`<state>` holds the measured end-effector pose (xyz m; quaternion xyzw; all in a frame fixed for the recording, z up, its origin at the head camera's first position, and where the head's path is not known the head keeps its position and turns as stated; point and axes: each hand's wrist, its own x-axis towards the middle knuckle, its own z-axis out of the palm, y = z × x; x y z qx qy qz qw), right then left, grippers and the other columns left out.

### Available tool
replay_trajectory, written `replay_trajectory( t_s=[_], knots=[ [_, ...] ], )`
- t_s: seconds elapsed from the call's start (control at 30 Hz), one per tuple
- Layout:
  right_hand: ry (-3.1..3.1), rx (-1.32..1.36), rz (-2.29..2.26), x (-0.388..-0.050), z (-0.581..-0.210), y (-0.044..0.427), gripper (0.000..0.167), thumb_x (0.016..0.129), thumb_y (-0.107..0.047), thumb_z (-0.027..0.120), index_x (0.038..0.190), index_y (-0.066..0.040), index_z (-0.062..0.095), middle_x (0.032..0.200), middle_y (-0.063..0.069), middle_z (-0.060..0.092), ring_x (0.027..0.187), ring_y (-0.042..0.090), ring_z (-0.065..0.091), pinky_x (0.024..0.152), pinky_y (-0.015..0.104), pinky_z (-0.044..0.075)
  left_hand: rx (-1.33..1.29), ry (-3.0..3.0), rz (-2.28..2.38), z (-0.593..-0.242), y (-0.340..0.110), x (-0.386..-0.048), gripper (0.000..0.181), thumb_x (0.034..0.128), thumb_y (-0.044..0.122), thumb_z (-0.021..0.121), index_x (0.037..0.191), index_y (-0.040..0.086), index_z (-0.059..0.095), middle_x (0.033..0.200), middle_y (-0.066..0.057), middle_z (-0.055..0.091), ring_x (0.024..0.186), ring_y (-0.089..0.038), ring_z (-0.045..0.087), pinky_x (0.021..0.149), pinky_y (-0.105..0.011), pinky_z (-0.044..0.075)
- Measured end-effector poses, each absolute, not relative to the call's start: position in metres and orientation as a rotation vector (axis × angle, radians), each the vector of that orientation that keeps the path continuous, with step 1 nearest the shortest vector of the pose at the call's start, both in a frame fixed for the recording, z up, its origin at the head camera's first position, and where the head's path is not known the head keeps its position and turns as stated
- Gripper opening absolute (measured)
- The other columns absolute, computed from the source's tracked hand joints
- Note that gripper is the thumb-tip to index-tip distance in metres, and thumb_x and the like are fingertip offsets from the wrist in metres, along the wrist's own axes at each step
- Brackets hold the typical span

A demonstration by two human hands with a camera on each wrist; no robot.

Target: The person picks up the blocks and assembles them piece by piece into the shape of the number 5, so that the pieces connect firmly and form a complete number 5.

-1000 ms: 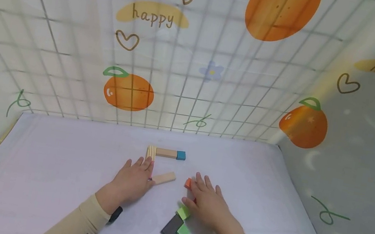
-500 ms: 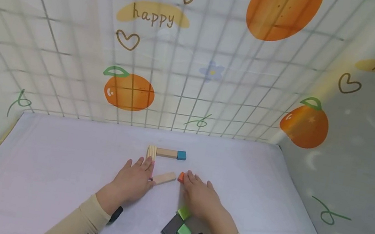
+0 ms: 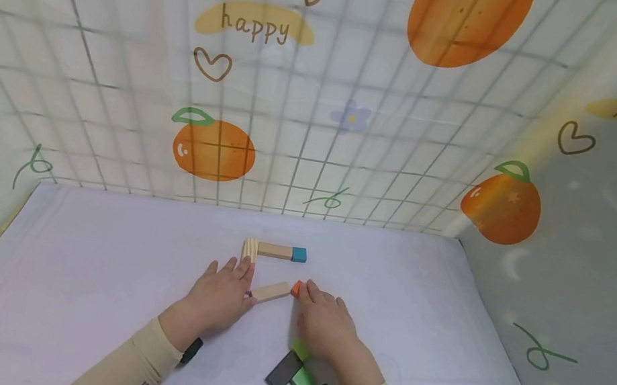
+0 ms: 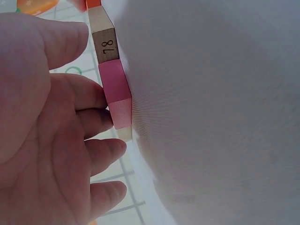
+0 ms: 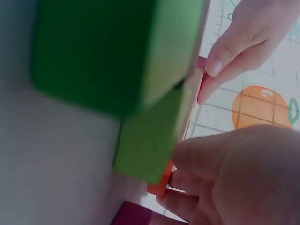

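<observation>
In the head view my left hand [image 3: 219, 297] lies palm down beside a pink block [image 4: 116, 91]. Its fingers are fairly straight, and fingertips touch the block's side in the left wrist view. A plain wooden block [image 3: 271, 292], with a number on its end, runs from the pink block toward the right. Past its far end, my right hand [image 3: 326, 321] pinches a small orange block [image 3: 296, 288] between thumb and fingers. Orange block and wooden block are very close; whether they touch I cannot tell. A dark red block [image 5: 131, 214] shows beneath the right hand in the right wrist view.
Behind the left fingers stand striped pale wooden blocks [image 3: 250, 249], joined by a wooden block [image 3: 275, 251] and a blue block [image 3: 299, 255]. Nearer me lie a dark block [image 3: 283, 372], a green block [image 3: 302, 381] and a lime block [image 3: 299, 351]. A patterned curtain [image 3: 297, 115] rises behind.
My right hand has slid left with the orange block, bringing it up to the wooden block's end. The left hand has stayed in place.
</observation>
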<state>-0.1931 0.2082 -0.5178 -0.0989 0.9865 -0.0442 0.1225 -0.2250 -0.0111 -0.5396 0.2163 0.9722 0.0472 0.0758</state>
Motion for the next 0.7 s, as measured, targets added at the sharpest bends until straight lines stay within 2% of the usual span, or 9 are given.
replay_trajectory(
  t_s=[0.43,0.7],
  knots=[
    [2.903,-0.336,-0.129,-0.187,-0.515,0.207,0.056,0.102,-0.025,0.056,0.153,-0.007,0.043,0.160,0.013,0.041,0.144,0.034,0.044,0.116,0.061,0.034,0.627,2.899,0.139,-0.539,-0.012,-0.225,0.074,0.1024,0.053,0.049,0.157,0.005,0.035,0.165,-0.012,0.031,0.151,-0.034,0.032,0.120,-0.059,0.028],
    [2.911,-0.286,-0.226,-0.182,-0.506,0.226,0.054,0.102,-0.024,0.054,0.153,-0.009,0.043,0.162,0.012,0.037,0.150,0.034,0.035,0.119,0.061,0.030,0.630,2.891,0.161,-0.539,-0.012,-0.224,0.074,0.1020,0.052,0.050,0.157,0.005,0.034,0.165,-0.012,0.030,0.152,-0.035,0.031,0.120,-0.060,0.027]
  ],
)
